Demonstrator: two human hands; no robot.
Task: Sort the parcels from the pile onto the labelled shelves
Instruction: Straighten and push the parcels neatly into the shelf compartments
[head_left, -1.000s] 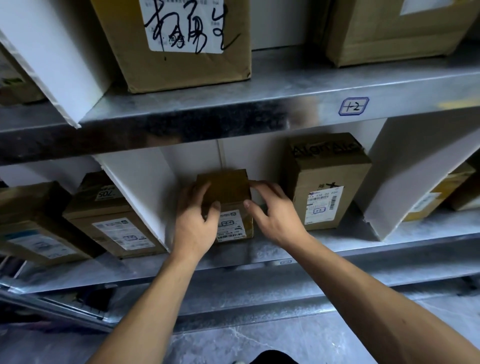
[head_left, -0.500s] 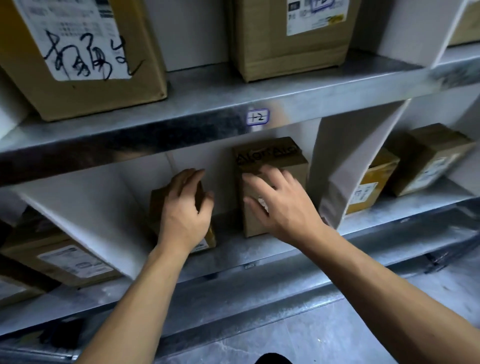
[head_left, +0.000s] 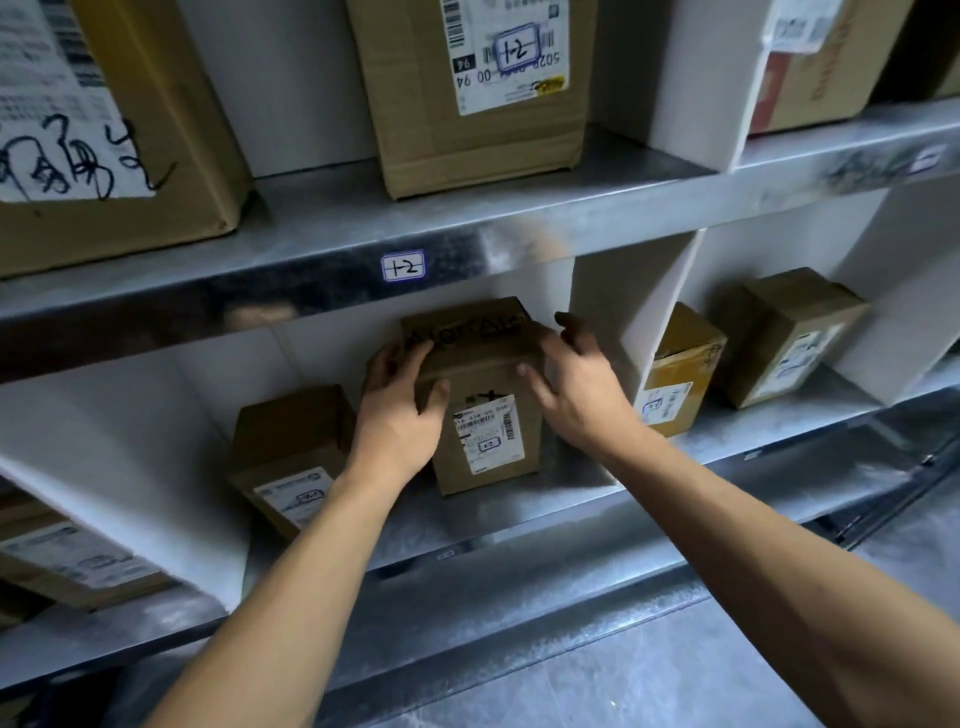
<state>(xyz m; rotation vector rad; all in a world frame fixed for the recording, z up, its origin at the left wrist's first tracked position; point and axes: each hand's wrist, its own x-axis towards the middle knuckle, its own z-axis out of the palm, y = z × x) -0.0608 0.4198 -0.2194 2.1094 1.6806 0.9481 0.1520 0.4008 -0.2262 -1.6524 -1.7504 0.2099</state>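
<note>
The tall parcel (head_left: 488, 415) stands on the lower shelf (head_left: 519, 517), the shelf label (head_left: 403, 266) at its twelve o'clock, a smaller parcel (head_left: 291, 452) at eight, a divider (head_left: 623, 306) at three.

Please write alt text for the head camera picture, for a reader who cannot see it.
A left hand and a right hand hold an upright cardboard parcel by its sides on a metal shelf, under a shelf label marked 1-2. A smaller parcel stands beside it on the left; a larger parcel also marked 1-2 stands one shelf higher.
</note>
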